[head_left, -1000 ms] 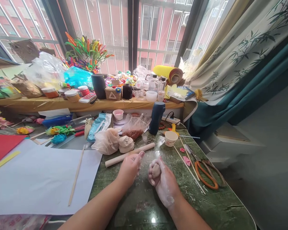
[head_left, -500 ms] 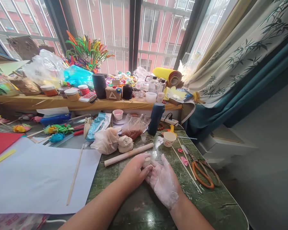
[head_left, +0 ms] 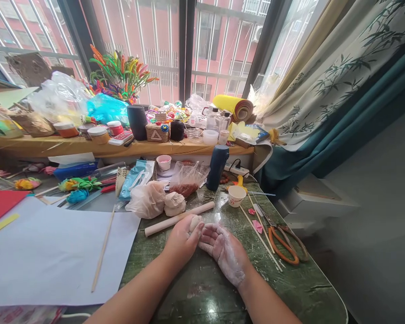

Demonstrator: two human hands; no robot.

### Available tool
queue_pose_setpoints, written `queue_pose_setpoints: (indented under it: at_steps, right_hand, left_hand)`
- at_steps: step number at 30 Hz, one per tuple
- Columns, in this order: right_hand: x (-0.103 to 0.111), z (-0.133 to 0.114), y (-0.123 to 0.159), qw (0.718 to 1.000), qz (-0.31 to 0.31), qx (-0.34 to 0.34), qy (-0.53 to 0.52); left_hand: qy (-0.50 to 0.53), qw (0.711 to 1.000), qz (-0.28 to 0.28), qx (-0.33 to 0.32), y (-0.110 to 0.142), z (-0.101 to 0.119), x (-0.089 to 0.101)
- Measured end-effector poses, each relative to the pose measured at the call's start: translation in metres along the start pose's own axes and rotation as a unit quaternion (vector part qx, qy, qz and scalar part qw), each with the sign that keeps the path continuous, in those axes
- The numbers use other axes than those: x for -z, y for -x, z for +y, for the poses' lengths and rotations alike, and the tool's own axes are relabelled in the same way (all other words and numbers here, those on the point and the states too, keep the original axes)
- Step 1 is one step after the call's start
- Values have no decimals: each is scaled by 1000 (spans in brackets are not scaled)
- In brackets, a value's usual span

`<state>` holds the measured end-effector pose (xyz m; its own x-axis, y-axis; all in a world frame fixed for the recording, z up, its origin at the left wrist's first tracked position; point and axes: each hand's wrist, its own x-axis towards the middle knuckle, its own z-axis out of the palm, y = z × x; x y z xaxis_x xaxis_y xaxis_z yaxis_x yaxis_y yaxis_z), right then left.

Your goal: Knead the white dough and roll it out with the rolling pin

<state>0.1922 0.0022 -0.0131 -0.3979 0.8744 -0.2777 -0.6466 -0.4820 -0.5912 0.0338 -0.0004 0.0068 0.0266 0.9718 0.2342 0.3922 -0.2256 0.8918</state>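
Observation:
My left hand (head_left: 182, 238) is closed around a small pale lump of clay (head_left: 193, 222) that shows above its fingers. My right hand (head_left: 224, 252), dusted white, lies palm up and open beside it, fingertips touching the left hand. Both rest on the green marbled table (head_left: 283, 288). Just beyond the hands lies a wooden rolling pin (head_left: 168, 220). Behind it sits a larger lump of clay (head_left: 174, 203) next to a crumpled plastic bag (head_left: 147, 199).
Orange-handled scissors (head_left: 283, 240) and thin sticks (head_left: 261, 234) lie to the right, near a small paper cup (head_left: 236, 195). A dark bottle (head_left: 217, 167) stands behind. White paper (head_left: 54, 256) with a long wooden stick (head_left: 103, 247) covers the left. A cluttered shelf (head_left: 87, 146) runs under the window.
The right hand, which was closed on the clay a second ago, has opened palm up. The clay has passed into the left hand, which now grips it.

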Motion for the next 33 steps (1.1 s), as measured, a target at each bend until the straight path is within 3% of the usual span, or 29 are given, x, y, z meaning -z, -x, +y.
queue_pose_setpoints:
  at_steps: [4,7,9,11,15,18,25,31,33]
  right_hand:
    - [-7,6,6,999,-31,-17,35]
    - [-2,15,7,992,-25,-39,119]
    - [1,18,7,986,-1,-57,159]
    - [2,15,7,988,11,-70,135]
    - [-3,-4,7,996,16,-85,-11]
    - [-2,-16,6,992,26,-109,-59]
    - [-1,-9,7,997,22,-68,-16]
    - [1,-4,2,995,94,-20,31]
    - [-1,-8,1,996,86,-19,14]
  left_hand:
    - [15,993,-84,-85,6,-3,-3]
    - [10,982,-164,-92,11,-2,-2]
    - [38,979,-187,-75,12,-3,-1]
    - [94,981,-164,-36,11,-4,0]
    - [189,981,-21,27,1,-7,-1]
    - [204,977,33,52,-6,-8,0]
    - [202,978,20,54,-6,-6,-3]
    - [164,986,3,30,-4,-8,-2]
    - [159,987,-6,20,-3,-7,-1]
